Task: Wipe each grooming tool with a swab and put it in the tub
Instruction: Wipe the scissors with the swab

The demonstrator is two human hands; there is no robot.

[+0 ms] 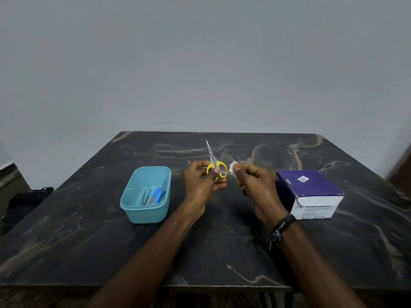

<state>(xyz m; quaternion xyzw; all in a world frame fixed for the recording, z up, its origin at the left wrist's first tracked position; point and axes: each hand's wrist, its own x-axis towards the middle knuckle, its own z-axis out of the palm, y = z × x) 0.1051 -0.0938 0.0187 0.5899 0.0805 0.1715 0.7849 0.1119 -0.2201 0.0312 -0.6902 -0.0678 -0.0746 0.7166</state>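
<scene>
A: Scissors (213, 162) raised over worktop (200, 241), points up; left hand (201, 181) curled round yellow loops. Right hand (253, 182) pinching swab (232, 168) just beside.

B: Light, stiff, sharp-tipped, probably slick on the blades; best held at loops. Swab soft. Tub (145, 210) to the left, tools already inside.

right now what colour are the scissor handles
Yellow, seen in the head view: the scissors, gripped by the left hand.

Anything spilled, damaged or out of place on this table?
Nothing stands out. The tub sits upright with tools inside, the swab box is intact; left hand holds the scissors, right hand the swab.
</scene>
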